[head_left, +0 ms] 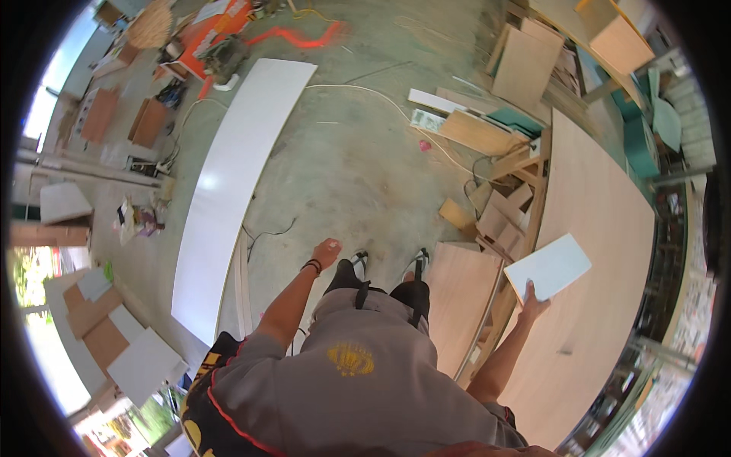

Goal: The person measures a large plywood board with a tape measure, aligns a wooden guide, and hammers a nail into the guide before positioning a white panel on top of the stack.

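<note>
My right hand (535,303) grips a small white rectangular board (550,266) by its near edge, the thumb on top and the other fingers hidden beneath. That board is over a large pale wooden panel (590,221) on the right; whether it touches the panel I cannot tell. My left hand (327,253), with a dark band at the wrist, hangs over the floor in front of my body. Its fingers are curled, and what they hold, if anything, does not show. Left of that hand lies a long white panel (236,167).
Wood offcuts (480,131) are piled beyond the big panel's left side. A cable (381,95) runs across the concrete floor (343,167). An orange-red table (217,38) stands far left, and stacked boards (114,335) are at the near left.
</note>
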`<move>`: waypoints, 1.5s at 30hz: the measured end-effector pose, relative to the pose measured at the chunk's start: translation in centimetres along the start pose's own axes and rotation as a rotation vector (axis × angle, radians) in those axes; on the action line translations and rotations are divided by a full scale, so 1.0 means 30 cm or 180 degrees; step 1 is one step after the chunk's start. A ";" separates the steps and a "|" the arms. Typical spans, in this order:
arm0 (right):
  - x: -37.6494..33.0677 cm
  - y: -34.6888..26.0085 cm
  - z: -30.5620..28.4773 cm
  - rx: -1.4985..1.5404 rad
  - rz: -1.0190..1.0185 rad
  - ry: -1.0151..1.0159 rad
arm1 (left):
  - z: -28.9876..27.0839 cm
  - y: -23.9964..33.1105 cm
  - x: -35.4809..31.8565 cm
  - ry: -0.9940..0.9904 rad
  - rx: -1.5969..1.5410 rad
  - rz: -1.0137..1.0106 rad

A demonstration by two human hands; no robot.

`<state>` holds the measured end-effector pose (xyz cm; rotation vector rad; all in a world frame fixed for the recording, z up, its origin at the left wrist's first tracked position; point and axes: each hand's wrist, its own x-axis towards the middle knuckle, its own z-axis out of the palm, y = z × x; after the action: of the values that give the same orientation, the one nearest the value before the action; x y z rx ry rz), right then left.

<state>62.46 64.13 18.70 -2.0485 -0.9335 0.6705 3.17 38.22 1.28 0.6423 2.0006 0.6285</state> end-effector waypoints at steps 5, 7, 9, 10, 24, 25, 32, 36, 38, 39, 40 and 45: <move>-0.265 -0.127 -0.070 -0.0032 -0.0636 -0.0521 | -0.118 -0.294 -0.101 0.0114 -0.0304 -0.0942; -0.292 -0.100 -0.060 -0.0730 -0.0846 -0.0820 | -0.143 -0.412 -0.183 0.0106 -0.0490 -0.1473; -0.356 -0.113 -0.009 -0.1396 -0.0959 -0.1306 | -0.152 -0.533 -0.267 0.0054 -0.0283 -0.1739; -0.375 -0.064 0.003 -0.1856 -0.1143 -0.1330 | -0.162 -0.555 -0.286 -0.0077 -0.0166 -0.1796; -0.128 1.247 0.751 -0.4100 -0.0768 -0.2725 | 0.299 -0.583 -0.976 -0.0163 0.0645 -0.2146; -0.138 1.306 0.746 -0.4109 -0.0873 -0.2976 | 0.398 -0.684 -1.093 -0.0158 0.0414 -0.2788; 0.018 1.613 0.836 -0.4434 -0.1328 -0.2932 | 0.503 -0.758 -1.176 -0.1014 0.0795 -0.2237; 0.013 1.552 0.865 -0.4641 -0.1218 -0.2411 | 0.607 -0.847 -1.349 -0.1012 0.0716 -0.2431; -0.034 1.464 0.885 -0.4793 -0.1243 -0.2242 | 0.618 -0.869 -1.405 -0.0945 0.0470 -0.2756; -0.065 1.418 0.877 -0.4971 -0.1375 -0.2300 | 0.614 -0.889 -1.439 -0.0819 0.0287 -0.2815; -0.104 1.364 0.874 -0.5148 -0.1549 -0.2368 | 0.624 -0.909 -1.498 -0.0670 0.0075 -0.2887; -0.433 1.038 0.908 -0.5145 -0.1910 -0.2757 | 0.605 -0.936 -1.630 -0.0192 -0.0973 -0.3926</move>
<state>47.55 52.00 -20.18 -2.3113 -3.1996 0.4153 35.57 -11.27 4.52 -0.7398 1.7659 0.1185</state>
